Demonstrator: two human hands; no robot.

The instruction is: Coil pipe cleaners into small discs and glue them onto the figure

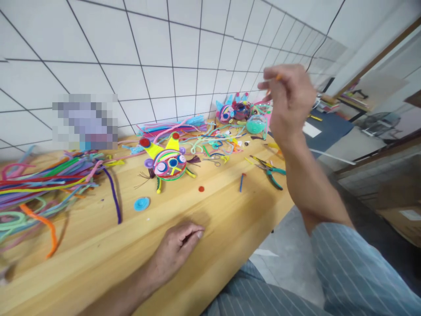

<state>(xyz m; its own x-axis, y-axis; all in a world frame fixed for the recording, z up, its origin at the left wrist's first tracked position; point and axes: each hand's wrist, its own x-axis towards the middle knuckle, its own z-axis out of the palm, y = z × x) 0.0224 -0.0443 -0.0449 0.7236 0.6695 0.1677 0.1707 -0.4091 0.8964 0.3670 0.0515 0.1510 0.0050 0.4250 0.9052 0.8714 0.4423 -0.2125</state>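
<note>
My left hand (177,248) rests on the wooden table (210,228) near its front edge, fingers loosely curled, holding nothing. My right hand (289,103) is raised high above the table's right end, fingers pinched on a thin orange pipe cleaner (279,77) of which only a short bit shows. A round pipe-cleaner animal face (169,163) with yellow ears lies in the middle of the table, beyond my left hand. A small blue coiled disc (141,203) and a tiny red disc (201,189) lie between the face and my left hand.
A big heap of loose coloured pipe cleaners (42,184) covers the table's left side. Green-handled pliers (271,172) and scissors (215,161) lie at the right. More finished figures (238,112) and a teal ball (255,125) stand at the far end by the tiled wall.
</note>
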